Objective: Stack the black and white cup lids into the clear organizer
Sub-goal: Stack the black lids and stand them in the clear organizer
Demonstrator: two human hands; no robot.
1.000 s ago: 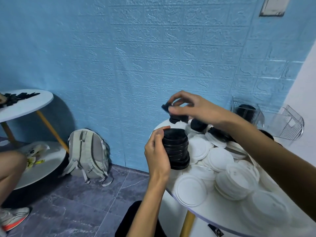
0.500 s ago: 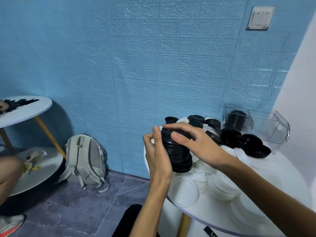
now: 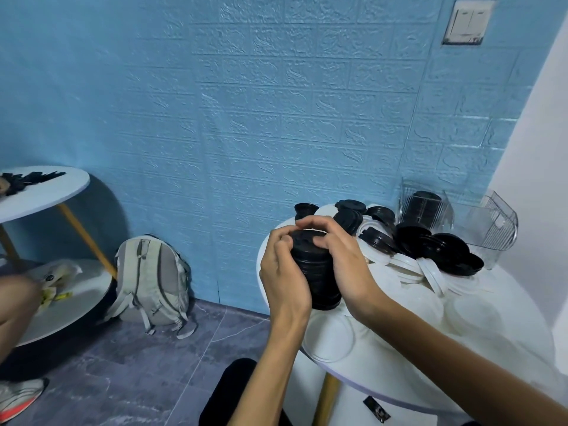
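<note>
A tall stack of black lids (image 3: 318, 272) stands at the near left edge of the white round table (image 3: 507, 364). My left hand (image 3: 284, 273) grips its left side. My right hand (image 3: 341, 259) curls over its top and right side, fingertips on the top lid. More loose black lids (image 3: 436, 244) lie in a heap behind it. White lids (image 3: 330, 336) are spread flat over the table. The clear organizer (image 3: 491, 229) stands at the back right by the wall, with several black lids (image 3: 425, 207) in its left compartment.
A blue brick-pattern wall is right behind the table. A grey backpack (image 3: 153, 281) leans against it on the floor. Another white two-tier table (image 3: 40, 195) stands at far left, with a person's knee and shoe beside it. A light switch (image 3: 465, 21) is top right.
My right hand brought a black lid down onto the stack and now wraps over its top. The view has tilted up and shifted right, showing more of the organizer.
</note>
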